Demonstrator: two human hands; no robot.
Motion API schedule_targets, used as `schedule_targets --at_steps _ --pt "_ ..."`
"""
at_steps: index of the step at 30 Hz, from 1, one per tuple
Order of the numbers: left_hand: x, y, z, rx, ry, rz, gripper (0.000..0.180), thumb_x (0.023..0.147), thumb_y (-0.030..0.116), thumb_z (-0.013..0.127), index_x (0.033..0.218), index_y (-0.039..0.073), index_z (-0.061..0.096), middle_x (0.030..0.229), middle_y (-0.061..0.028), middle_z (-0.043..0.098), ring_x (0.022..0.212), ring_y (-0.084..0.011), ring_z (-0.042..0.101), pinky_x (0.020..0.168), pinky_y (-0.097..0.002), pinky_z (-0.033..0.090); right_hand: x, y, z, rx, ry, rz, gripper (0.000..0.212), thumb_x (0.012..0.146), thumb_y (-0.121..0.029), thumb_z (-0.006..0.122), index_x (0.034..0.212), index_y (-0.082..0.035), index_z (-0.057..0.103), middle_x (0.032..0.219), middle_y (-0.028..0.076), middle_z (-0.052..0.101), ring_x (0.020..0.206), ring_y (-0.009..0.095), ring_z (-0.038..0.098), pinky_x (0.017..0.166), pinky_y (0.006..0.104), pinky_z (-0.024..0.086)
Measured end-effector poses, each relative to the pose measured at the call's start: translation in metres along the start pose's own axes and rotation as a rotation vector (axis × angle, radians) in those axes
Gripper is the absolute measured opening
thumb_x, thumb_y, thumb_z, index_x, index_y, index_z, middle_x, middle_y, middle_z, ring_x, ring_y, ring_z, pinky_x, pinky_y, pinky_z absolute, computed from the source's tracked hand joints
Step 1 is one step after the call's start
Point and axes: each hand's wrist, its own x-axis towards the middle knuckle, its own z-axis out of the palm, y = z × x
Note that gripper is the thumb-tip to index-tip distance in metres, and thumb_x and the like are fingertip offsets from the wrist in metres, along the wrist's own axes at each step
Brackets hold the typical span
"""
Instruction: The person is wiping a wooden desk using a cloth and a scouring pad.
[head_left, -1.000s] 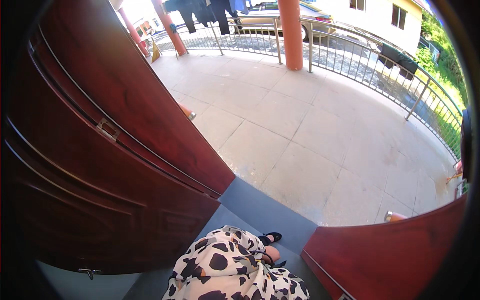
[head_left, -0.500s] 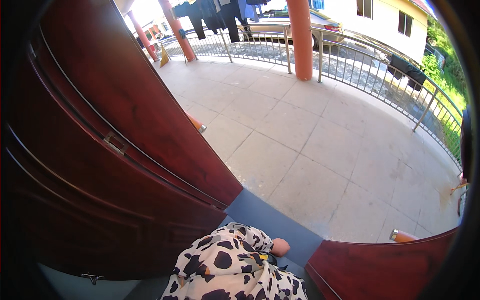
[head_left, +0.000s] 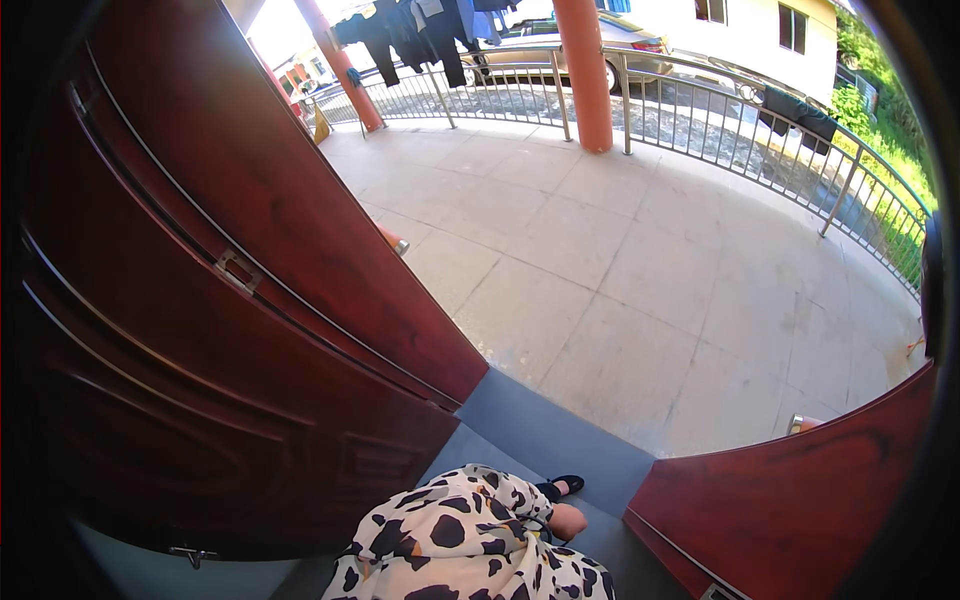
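Note:
At the lower middle, my right hand [head_left: 568, 520] shows beside the loose white garment with black spots [head_left: 450, 530] that I wear. The hand looks like a closed, rounded fist; a thin dark loop lies by it, and whether the fingers hold anything is hidden. Just beyond it, a black shoe [head_left: 569, 485] on my foot rests on the grey step near the threshold [head_left: 560, 425]. My left hand is out of sight.
A dark red panelled door [head_left: 200, 400] stands ajar on the left, with a latch plate [head_left: 238, 270]. Another red door panel [head_left: 790, 500] is on the right. Outside lie a tiled porch [head_left: 620, 290], an orange pillar [head_left: 582, 80], a metal railing [head_left: 740, 150], hanging clothes [head_left: 420, 40] and a parked car [head_left: 590, 50].
The porch and railing have shifted a little in view. My black shoe has come into sight on the step. My right hand sits slightly lower, still closed.

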Motion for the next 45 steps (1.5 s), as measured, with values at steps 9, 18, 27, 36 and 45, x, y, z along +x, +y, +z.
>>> schedule_targets --at_steps 9,18,27,36,45 --pt "-0.024 0.001 -0.074 0.111 0.192 -0.055 0.020 0.072 0.016 0.060 0.084 0.003 0.069 0.083 -0.0175 0.069 0.079 -0.0379 0.065 0.071 -0.0478 0.051 -0.018 0.056 -0.037 0.064 0.047 0.008 0.024 0.066 -0.018 0.073 0.083 -0.004 0.066 0.088 0.007 0.069 0.082 0.019 0.066 0.070 0.0380 0.052" --pt "-0.044 -0.017 -0.100 0.089 0.181 -0.215 0.022 0.071 0.014 0.062 0.088 0.002 0.070 0.087 -0.0190 0.069 0.087 -0.0370 0.067 0.074 -0.0451 0.055 -0.072 0.160 -0.079 0.214 0.086 0.069 0.024 0.066 -0.018 0.073 0.082 -0.003 0.066 0.087 0.007 0.069 0.080 0.018 0.066 0.069 0.0373 0.052" --pt "-0.027 0.061 -0.068 0.228 -0.045 -0.036 0.026 0.073 0.021 0.058 0.089 0.004 0.068 0.092 -0.0189 0.070 0.091 -0.0372 0.067 0.077 -0.0499 0.051 -0.274 0.400 -0.015 0.702 0.219 0.429 0.023 0.066 -0.019 0.073 0.082 -0.003 0.065 0.085 0.007 0.069 0.078 0.018 0.066 0.068 0.0367 0.052" --pt "0.058 0.155 -0.012 0.466 -0.412 0.103 0.047 0.079 0.036 0.064 0.118 0.010 0.064 0.112 -0.0205 0.065 0.107 -0.0379 0.061 0.094 -0.0436 0.048 -0.445 0.400 0.067 1.087 0.378 0.681 0.036 0.066 -0.023 0.077 0.093 -0.002 0.065 0.081 0.005 0.066 0.074 0.015 0.062 0.067 0.0314 0.050" --pt "0.168 0.252 0.072 0.550 -0.634 0.687 0.030 0.082 0.031 0.058 0.102 0.010 0.065 0.103 -0.0159 0.067 0.099 -0.0370 0.062 0.086 -0.0469 0.048 -0.492 0.422 0.151 1.602 0.636 0.897 0.027 0.066 -0.015 0.071 0.089 -0.003 0.064 0.078 0.005 0.064 0.070 0.016 0.062 0.064 0.0316 0.051"
